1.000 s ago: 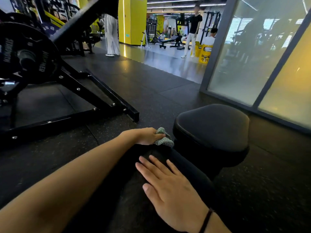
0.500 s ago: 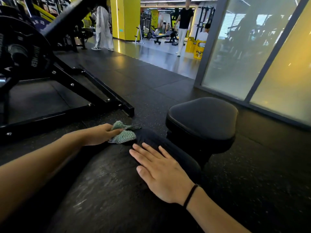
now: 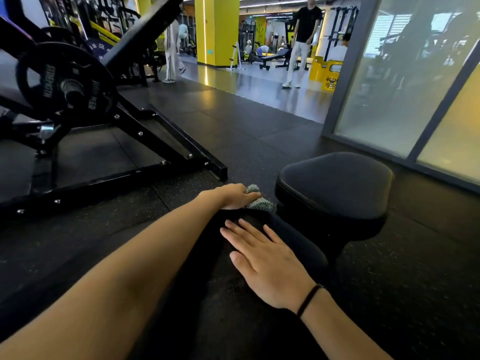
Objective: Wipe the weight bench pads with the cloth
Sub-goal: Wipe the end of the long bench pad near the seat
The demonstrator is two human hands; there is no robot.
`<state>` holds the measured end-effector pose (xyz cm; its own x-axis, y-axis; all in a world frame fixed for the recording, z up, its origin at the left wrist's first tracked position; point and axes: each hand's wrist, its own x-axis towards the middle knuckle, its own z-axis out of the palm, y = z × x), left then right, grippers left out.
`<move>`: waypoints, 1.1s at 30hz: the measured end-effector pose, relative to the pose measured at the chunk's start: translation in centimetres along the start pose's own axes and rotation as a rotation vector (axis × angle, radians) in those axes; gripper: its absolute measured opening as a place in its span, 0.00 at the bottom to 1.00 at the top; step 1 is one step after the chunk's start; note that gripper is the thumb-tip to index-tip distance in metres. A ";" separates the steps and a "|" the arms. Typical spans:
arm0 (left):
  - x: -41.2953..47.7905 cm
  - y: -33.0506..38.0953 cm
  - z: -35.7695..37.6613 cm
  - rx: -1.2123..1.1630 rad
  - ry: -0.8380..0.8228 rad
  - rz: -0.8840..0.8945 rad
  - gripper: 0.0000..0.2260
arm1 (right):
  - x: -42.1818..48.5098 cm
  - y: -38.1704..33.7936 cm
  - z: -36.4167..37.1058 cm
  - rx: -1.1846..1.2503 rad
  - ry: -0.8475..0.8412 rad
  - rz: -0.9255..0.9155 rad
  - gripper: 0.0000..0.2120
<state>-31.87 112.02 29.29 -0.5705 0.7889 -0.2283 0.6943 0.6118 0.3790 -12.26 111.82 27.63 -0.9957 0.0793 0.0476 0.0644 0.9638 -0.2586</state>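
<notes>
Lying flat at the lower centre of the frame, the right hand [image 3: 265, 261] rests palm down on the long back pad [image 3: 220, 302], its fingers straight, slightly spread and pointing toward the upper left. A thin black band [image 3: 309, 298] circles its wrist. The pad is dark and runs from the bottom of the frame up toward the centre, narrowing as it goes.

The left forearm crosses from the lower left corner to the middle of the frame. At its end, the left hand [image 3: 231, 196] curls its fingers over a grey-green cloth [image 3: 261, 202] and holds it down on the far end of the back pad. The cloth is bunched, and part of it sticks out past the fingertips on the right.

Just right of the cloth sits the rounded black seat pad [image 3: 335, 183], right of centre, with a narrow gap between it and the back pad.

Speckled black rubber floor [image 3: 246, 131] lies all around. In the upper left stands a black machine frame [image 3: 155, 141] carrying a black weight plate [image 3: 65, 81]. A glass partition [image 3: 402, 74] fills the upper right. Farther off, at the top, are a yellow column [image 3: 217, 29], a person in a black shirt and white trousers [image 3: 302, 40], and another in striped white trousers [image 3: 172, 53].
</notes>
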 end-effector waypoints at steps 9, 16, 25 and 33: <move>-3.8 -4.4 -1.0 -0.036 0.040 -0.038 0.27 | 0.1 0.3 0.2 -0.016 -0.010 0.004 0.32; -8.7 -9.1 -1.6 0.018 0.050 -0.107 0.20 | 0.2 0.4 0.2 -0.035 -0.005 0.003 0.33; -17.8 -14.7 -2.3 -0.002 0.152 -0.214 0.18 | 0.2 0.0 -0.3 -0.044 -0.070 0.034 0.22; -31.6 -20.8 -1.3 -0.047 0.119 -0.358 0.18 | 0.3 -0.4 -0.5 -0.048 -0.082 0.051 0.24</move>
<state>-28.84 74.32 29.77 -0.8222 0.5117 -0.2493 0.4225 0.8421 0.3352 -12.54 111.57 28.21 -0.9930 0.1092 -0.0440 0.1161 0.9704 -0.2117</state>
